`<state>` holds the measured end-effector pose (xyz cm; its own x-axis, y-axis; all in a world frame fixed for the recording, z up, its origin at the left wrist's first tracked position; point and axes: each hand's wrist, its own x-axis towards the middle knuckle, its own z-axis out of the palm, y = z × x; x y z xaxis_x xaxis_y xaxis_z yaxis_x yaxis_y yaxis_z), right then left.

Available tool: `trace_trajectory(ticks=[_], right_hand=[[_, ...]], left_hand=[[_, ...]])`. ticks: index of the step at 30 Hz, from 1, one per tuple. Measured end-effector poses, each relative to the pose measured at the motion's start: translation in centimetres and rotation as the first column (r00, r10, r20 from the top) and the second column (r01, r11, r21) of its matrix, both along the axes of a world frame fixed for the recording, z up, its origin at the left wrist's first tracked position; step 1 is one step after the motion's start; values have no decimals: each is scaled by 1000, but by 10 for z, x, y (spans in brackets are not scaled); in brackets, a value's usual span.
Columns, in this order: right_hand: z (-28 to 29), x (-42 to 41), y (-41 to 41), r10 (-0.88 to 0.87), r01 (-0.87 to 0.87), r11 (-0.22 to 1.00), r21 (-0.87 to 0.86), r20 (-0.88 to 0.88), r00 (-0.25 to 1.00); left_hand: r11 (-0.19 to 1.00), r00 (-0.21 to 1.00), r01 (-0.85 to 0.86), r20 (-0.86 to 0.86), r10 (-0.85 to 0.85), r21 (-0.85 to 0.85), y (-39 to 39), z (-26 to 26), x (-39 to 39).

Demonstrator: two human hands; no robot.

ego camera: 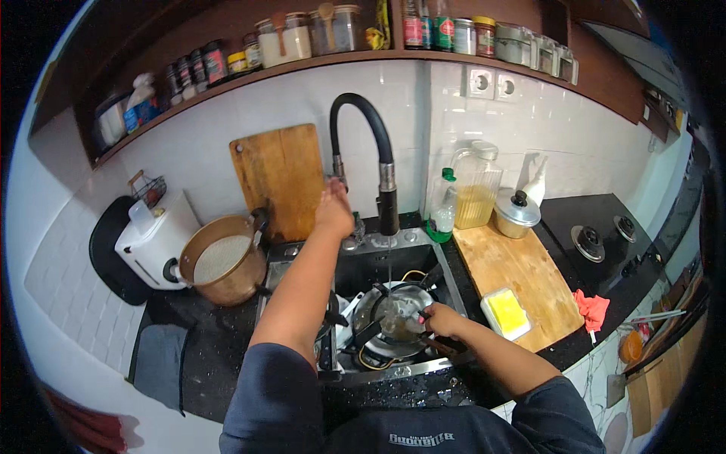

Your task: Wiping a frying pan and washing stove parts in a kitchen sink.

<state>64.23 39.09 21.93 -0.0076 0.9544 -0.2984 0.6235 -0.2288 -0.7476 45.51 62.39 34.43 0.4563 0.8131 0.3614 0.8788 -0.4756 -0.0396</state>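
Observation:
My left hand is raised at the base of the black flexible faucet, by its lever; whether it grips anything is hidden. Water runs in a thin stream from the spout into a metal pan in the sink. My right hand is closed on a thin black part at the pan's right side, perhaps a handle or a burner grate. Black burner grates and other metal ware lie around the pan. Inside the pan the water looks foamy.
A large copper-coloured pot stands left of the sink, before an upright wooden cutting board. To the right, a wooden board holds a yellow sponge in a white tray, a lidded pot and a pitcher. A green-capped bottle stands nearby.

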Motion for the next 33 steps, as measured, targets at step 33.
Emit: trace_trajectory(ticks=[33], right_hand=[[44, 79, -109, -572, 165, 699, 696, 406, 713]], left_hand=[[594, 268, 681, 901, 341, -427, -205, -30, 18]])
